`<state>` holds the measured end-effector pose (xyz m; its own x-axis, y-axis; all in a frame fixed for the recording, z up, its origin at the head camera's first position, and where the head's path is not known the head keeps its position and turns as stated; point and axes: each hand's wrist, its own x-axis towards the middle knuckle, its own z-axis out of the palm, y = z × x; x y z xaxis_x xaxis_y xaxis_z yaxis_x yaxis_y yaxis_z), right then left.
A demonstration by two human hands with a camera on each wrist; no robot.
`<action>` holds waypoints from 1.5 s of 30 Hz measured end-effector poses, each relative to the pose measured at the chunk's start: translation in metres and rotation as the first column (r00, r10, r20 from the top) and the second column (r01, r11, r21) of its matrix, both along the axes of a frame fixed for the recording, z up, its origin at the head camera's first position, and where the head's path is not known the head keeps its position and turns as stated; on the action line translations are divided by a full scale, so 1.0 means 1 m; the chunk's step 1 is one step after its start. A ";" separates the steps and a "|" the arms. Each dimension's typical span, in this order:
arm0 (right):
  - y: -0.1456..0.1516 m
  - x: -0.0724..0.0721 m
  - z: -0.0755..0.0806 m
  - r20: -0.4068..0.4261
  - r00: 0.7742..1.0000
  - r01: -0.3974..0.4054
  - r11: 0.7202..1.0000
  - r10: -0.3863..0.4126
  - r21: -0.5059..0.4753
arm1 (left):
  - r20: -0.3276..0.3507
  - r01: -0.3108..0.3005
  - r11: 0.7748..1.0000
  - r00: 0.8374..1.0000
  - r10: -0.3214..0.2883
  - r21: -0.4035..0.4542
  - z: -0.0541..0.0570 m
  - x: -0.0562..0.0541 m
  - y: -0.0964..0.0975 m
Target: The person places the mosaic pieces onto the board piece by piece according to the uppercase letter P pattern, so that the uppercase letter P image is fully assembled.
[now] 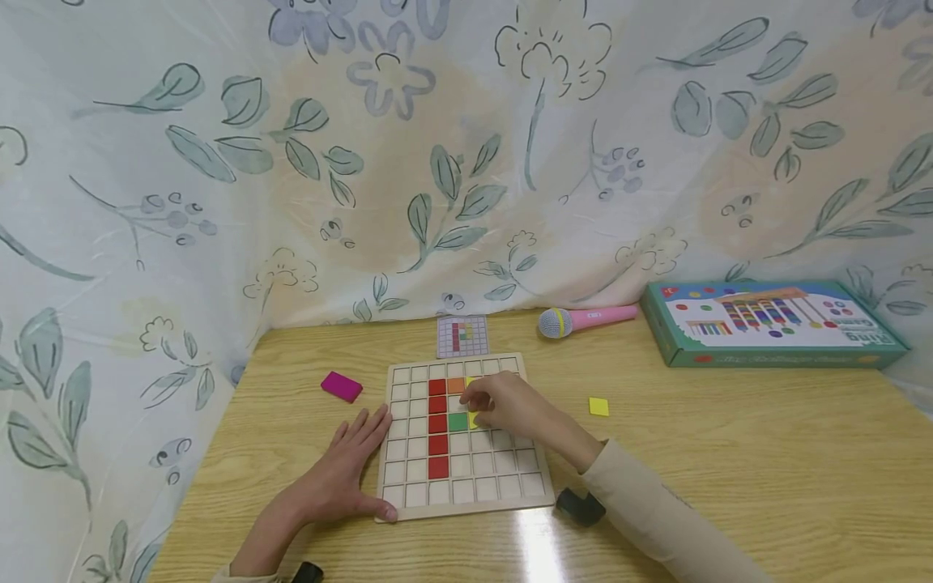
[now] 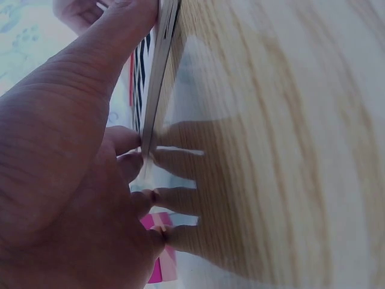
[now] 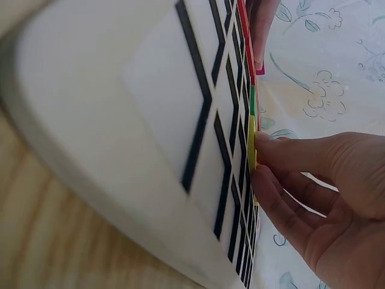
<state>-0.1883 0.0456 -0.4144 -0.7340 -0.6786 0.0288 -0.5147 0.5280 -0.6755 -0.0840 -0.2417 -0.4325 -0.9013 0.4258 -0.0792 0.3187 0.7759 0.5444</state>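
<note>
A light wooden grid board lies on the table with colored square tiles in some cells. Red tiles form a column, with an orange tile beside the top one and a green tile lower down. My right hand is over the board's upper right, thumb and forefinger pinching a yellow tile at the grid surface; another yellow tile is partly hidden by the fingers. Along the board's left edge rests my left hand, fingers straight and spread, thumb at the near corner.
Behind the board lies a small pattern card. A magenta block is to the left, a loose yellow tile to the right. Farther back are a pink toy microphone and a green toy box, before a floral cloth.
</note>
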 end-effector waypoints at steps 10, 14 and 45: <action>0.042 -0.003 0.011 -0.092 0.995 0.046 0.999 -0.046 0.001 | 0.002 -0.007 1.000 1.000 0.007 -0.008 -0.004 0.001 0.001; 0.082 -0.010 0.010 -0.155 0.983 0.102 0.995 -0.100 0.000 | -0.003 -0.011 1.000 1.000 0.011 -0.015 -0.004 0.001 0.001; 0.142 -0.012 0.004 -0.172 0.983 0.078 0.995 -0.066 0.060 | 0.028 -0.027 0.999 0.999 0.028 -0.032 -0.004 0.001 0.003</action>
